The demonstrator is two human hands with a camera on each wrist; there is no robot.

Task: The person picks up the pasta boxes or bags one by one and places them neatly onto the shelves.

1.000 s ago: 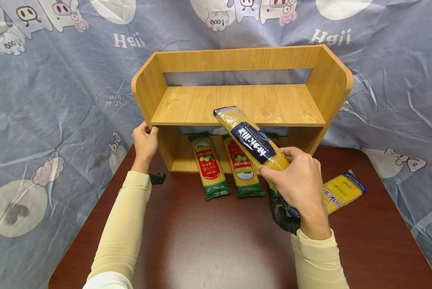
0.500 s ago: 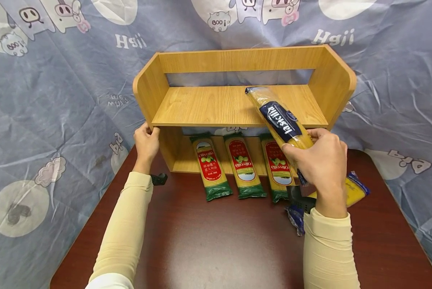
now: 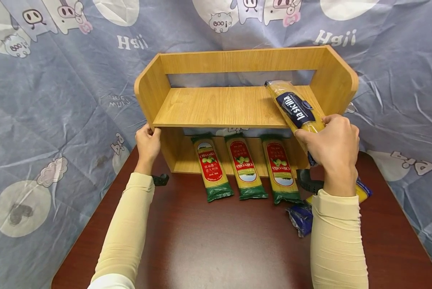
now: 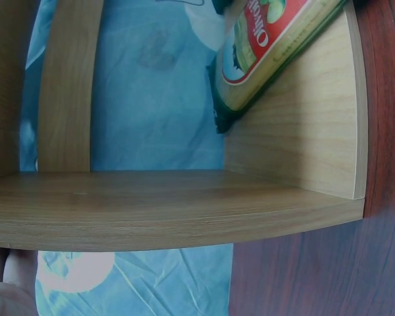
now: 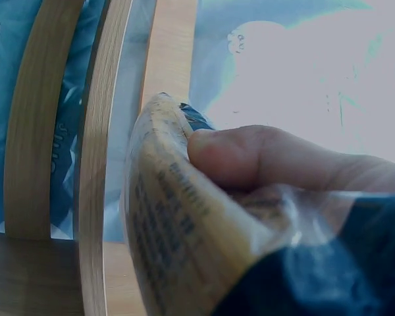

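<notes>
We grip the blue-labelled spaghetti pack [image 3: 296, 109] in our right hand [image 3: 333, 145], fingers curled round its near end, its far end angled over the right side of the wooden shelf's [image 3: 219, 107] upper board. Our left hand [image 3: 148, 144] clasps the shelf's left wall, seemingly to steady it. Three red-labelled packs [image 3: 243, 166] lie below. Only the right wrist view shows our thumb [image 5: 263, 158] pressing the wrapper.

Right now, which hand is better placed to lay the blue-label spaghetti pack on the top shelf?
Probably the right hand: it grips the spaghetti pack, whose far end is already over the top shelf. The left hand holds the rack's left side.
</notes>
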